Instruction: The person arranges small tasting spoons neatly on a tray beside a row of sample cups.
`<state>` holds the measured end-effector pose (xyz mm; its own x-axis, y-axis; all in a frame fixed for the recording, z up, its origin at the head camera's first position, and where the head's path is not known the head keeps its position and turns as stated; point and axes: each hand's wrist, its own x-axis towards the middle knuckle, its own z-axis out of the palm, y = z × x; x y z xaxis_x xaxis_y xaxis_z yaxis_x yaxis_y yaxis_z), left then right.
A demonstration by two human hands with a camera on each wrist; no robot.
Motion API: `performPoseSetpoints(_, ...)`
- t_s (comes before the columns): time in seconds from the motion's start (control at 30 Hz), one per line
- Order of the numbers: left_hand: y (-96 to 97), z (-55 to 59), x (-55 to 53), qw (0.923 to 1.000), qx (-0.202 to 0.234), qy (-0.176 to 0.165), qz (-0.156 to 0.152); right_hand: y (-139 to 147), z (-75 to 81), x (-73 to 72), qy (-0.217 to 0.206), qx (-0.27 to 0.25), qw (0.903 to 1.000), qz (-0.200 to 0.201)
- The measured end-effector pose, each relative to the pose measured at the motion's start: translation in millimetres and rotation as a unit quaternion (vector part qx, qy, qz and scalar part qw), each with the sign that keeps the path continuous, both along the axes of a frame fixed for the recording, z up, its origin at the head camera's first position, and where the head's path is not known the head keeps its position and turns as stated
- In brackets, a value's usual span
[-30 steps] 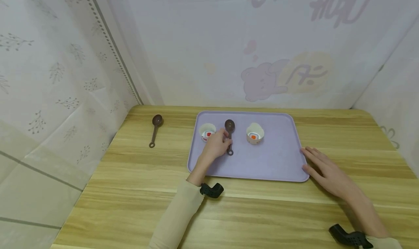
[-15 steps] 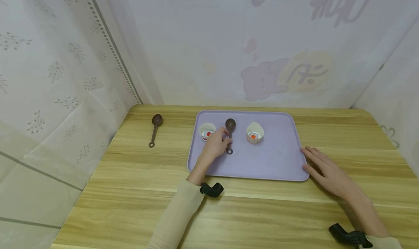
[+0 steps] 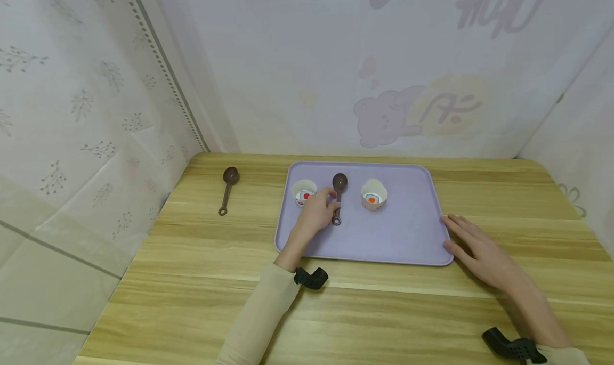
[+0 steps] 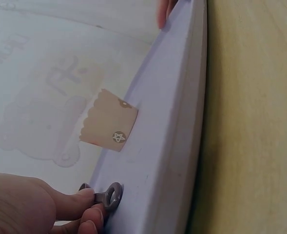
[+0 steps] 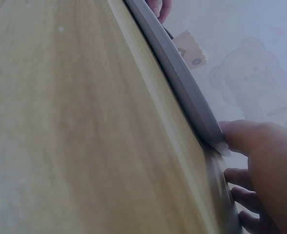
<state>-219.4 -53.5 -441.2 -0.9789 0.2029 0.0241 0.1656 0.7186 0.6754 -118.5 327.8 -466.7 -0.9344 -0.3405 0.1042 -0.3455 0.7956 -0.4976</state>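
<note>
My left hand (image 3: 315,211) pinches the handle of a dark brown measuring spoon (image 3: 339,181) between thumb and fingers, over the lilac tray (image 3: 398,245). In the left wrist view, the ring at the end of the spoon handle (image 4: 115,196) sticks out past the fingertips. Just left of that hand, and partly hidden by it, stands a paper cup with a red mark inside (image 3: 303,188). Another paper cup, with an orange mark inside (image 3: 373,197), is to the spoon's right. My right hand (image 3: 482,253) touches the tray's right edge with its fingers extended.
A second brown measuring spoon (image 3: 227,190) lies on the wooden table (image 3: 192,280), left of the tray. Printed curtains (image 3: 278,77) hang behind the table and along its sides. Each wrist wears a black camera mount (image 3: 310,278).
The held spoon has turned slightly, its bowl shifting a little to the right and away from me. Both hands and the cups stay in place.
</note>
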Motion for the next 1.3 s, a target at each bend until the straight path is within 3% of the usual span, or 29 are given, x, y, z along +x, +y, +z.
performPoseSetpoints(0.73,0.6,5.8,3.6,0.9999,-0.004,0.011,0.003,1,-0.4,-0.1,0.002,-0.005,0.9999,0.009)
performPoseSetpoints(1.3,-2.3,18.0,7.7,0.9986,0.032,0.042,-0.004,3,-2.0,-1.5,-0.013,-0.033,0.9992,0.019)
